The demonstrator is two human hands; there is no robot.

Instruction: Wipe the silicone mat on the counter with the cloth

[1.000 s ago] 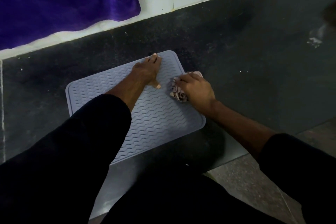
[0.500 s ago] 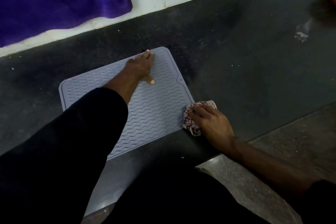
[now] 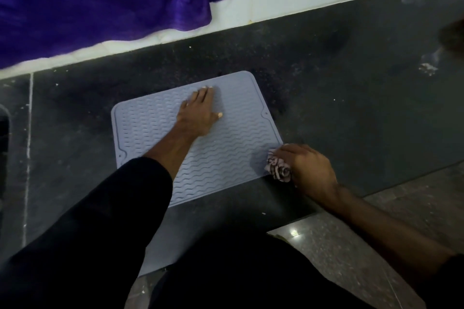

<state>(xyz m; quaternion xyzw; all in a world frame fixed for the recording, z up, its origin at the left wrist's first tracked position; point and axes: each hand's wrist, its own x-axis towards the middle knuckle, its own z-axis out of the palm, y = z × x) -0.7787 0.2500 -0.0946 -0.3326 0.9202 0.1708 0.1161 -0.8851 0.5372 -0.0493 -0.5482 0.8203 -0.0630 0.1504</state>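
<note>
Both hands are on the mat. One, the left hand [image 3: 199, 114], lies flat with straight fingers and presses down the grey, wavy-ribbed silicone mat [image 3: 233, 143]. Its partner, the right hand [image 3: 310, 170], grips a small bunched-up patterned cloth [image 3: 278, 169] at the mat's near right corner.

That mat looks soft, bendy and light, so it may slide or curl if not held flat. A good place to hold is the ribbed middle. Squashy and easy to ball up, the cloth fits in a fist.

Lying near the front edge of the dark stone counter [image 3: 364, 108], the mat runs its long side left to right, tilted a bit. A purple fabric [image 3: 100, 0] hangs over the white wall strip behind.
</note>
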